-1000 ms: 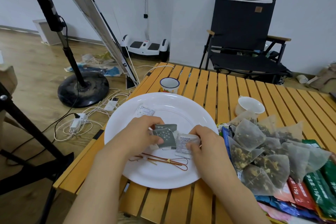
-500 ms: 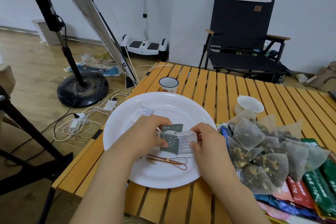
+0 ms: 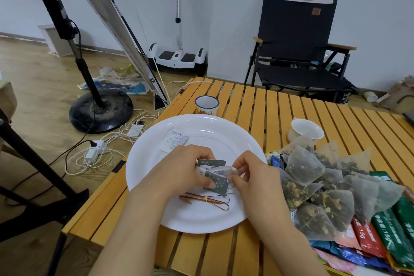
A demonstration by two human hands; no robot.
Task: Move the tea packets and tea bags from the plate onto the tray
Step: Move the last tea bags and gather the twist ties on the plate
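Note:
A large white plate (image 3: 201, 219) sits at the near left corner of the slatted table. Over its middle, my left hand (image 3: 179, 170) and my right hand (image 3: 253, 175) both pinch a small stack of dark green and white tea packets (image 3: 216, 180). One more white packet (image 3: 175, 141) lies alone at the plate's far left. A red-brown twist tie (image 3: 208, 201) lies on the plate just below my hands. To the right, a heap of pyramid tea bags (image 3: 318, 186) and coloured packets (image 3: 378, 237) covers the tray, which is mostly hidden.
A blue-rimmed enamel mug (image 3: 206, 105) stands behind the plate and a white cup (image 3: 305, 130) behind the tea bags. The wooden table (image 3: 257, 105) ends just left of the plate. A fan stand (image 3: 100, 110), cables (image 3: 98, 150) and a black folding chair (image 3: 298, 47) surround it.
My hands have drawn closer together, gathering the green and white packets into one overlapping stack above the plate. The lone white packet and the twist tie have not moved.

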